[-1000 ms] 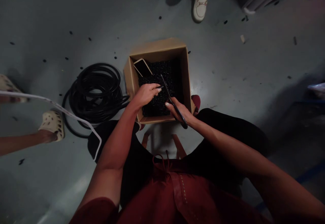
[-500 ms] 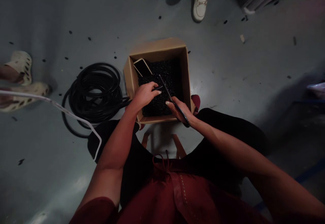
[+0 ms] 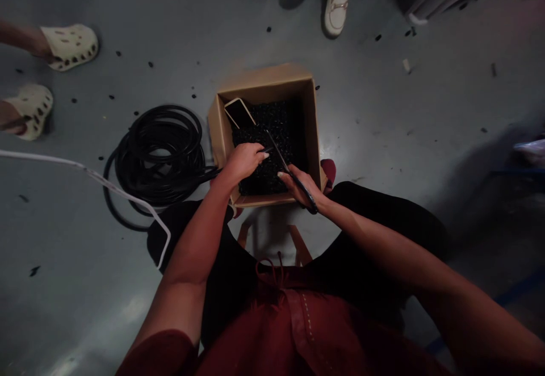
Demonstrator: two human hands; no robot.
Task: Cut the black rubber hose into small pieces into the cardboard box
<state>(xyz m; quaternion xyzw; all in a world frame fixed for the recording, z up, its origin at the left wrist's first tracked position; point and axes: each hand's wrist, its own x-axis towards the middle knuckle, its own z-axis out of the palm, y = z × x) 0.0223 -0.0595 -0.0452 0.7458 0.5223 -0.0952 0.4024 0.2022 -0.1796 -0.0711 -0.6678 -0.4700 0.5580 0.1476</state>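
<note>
My left hand (image 3: 246, 159) is closed around the end of a black hose, whose tip (image 3: 266, 150) pokes out past the fingers. From under that wrist the hose runs left to a loose coil (image 3: 159, 154) on the floor. In my right hand (image 3: 301, 186) is a pair of dark scissors (image 3: 279, 151), its blades pointing up and left close to the hose tip. Both hands are over an open cardboard box (image 3: 264, 201) between my feet. Many small black pieces (image 3: 276, 117) fill the box, and a dark flat rectangle with a pale edge (image 3: 240, 113) leans in its far left corner.
A white cord (image 3: 97, 178) crosses from the left to my knee. Another person's pale clogs (image 3: 70, 46) are at the left, and white loafers (image 3: 336, 15) at the top. Small black bits lie scattered on the floor. A grey plastic stool leg (image 3: 419, 18) stands top right.
A person's clog at the left has stepped forward, up the picture. The hose tip shows less beyond my left fingers and sits near the scissor blades; my hands barely moved.
</note>
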